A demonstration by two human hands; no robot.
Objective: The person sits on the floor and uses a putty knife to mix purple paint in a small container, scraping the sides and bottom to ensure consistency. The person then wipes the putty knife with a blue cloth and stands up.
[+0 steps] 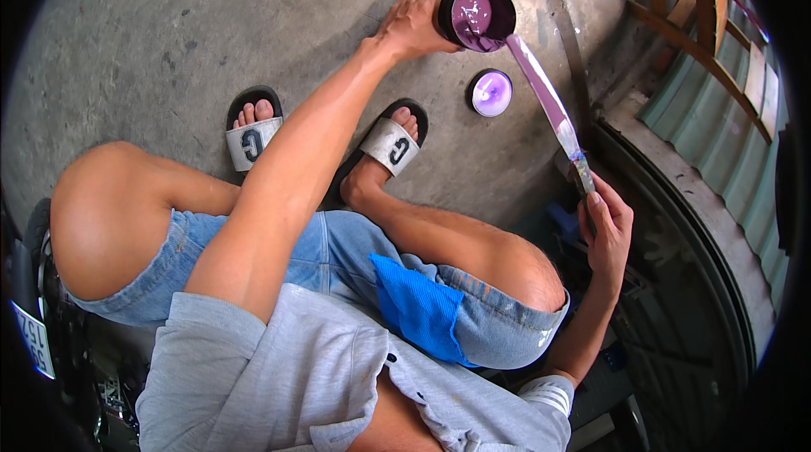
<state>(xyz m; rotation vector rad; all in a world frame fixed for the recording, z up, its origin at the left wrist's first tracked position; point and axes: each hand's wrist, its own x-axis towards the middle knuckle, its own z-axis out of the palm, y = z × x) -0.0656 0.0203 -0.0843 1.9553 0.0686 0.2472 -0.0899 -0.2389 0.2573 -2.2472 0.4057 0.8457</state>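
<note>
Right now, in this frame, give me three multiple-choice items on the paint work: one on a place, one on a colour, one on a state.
1. Where does the lid lie?
A. on the concrete floor, beside the right foot
B. on the can
C. on the person's knee

2. What colour is the paint in the can?
A. green
B. purple
C. white

3. How is the stirring blade held?
A. lying on the floor
B. by the left hand
C. by the right hand, tip in the can

Answers: 1 A, the lid rests on the floor apart from the can; 2 B, purple shows inside the can; 3 C, the right hand grips the handle while the left hand holds the can.
</note>
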